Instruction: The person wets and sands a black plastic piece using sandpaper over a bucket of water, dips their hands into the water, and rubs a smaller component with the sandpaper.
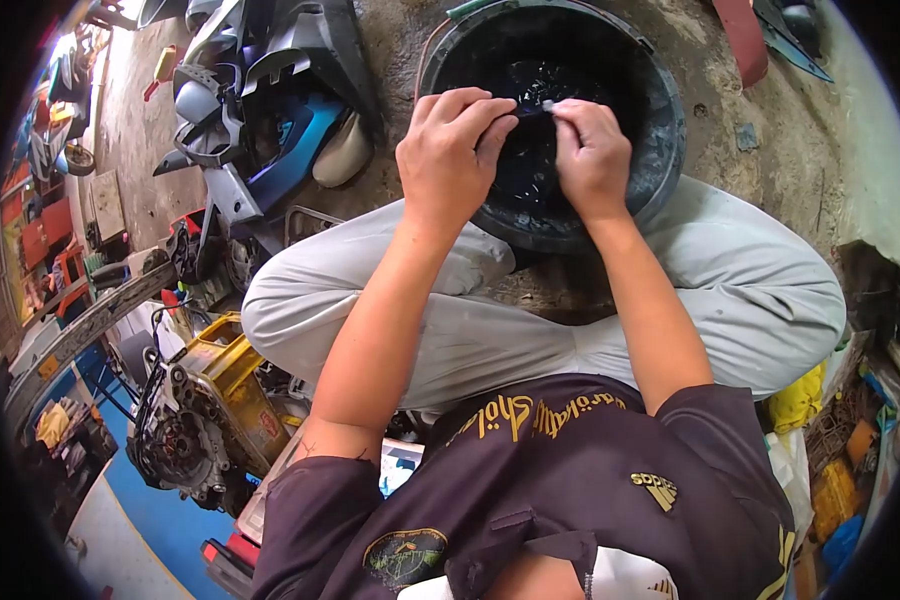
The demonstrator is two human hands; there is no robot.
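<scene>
A round black tub (665, 130) stands on the floor, with dark liquid inside it. Over its left part my left hand (455, 140) is closed in a pinch, thumb near the fingertips; whatever it holds is too small to make out. My right hand (595, 155), a little to the right, pinches a small pale piece (548, 105) at its fingertips. The fingertips of the two hands face each other with a narrow gap between them, above the liquid.
Grey and blue vehicle fairings (290, 150) lie left of the tub. Lower left are a greasy engine part (185, 430) and a yellow crate (250, 410). My crossed legs (360, 290) border the tub's near side. A red strip (740, 45) is at the upper right.
</scene>
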